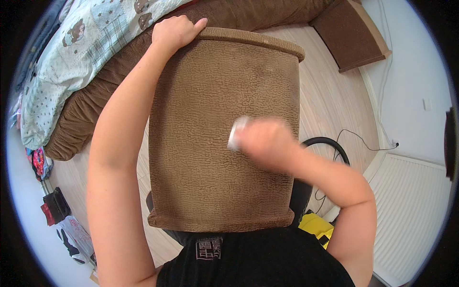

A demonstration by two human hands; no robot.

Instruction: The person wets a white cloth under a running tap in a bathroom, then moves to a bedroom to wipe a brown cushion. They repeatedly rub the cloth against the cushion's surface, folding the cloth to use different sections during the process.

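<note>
A brown upholstered cushion (215, 107) with a textured fabric face and rolled ends stands before me, its lower end against my black shirt. My left hand (177, 33) grips its far edge at the upper left corner. Over the right half of the fabric, my right hand (269, 143) is blurred by motion, fingers curled round a small white object (237, 133). The blur hides what kind of object that is, and whether it touches the fabric cannot be told.
A brown sofa or bed (107, 82) with a patterned blanket (96, 53) runs along the far left. A brown panel (348, 36) stands at the upper right. Beside my right arm are a yellow machine (315, 227), a black hose (328, 140), a cord and a white radiator (408, 215).
</note>
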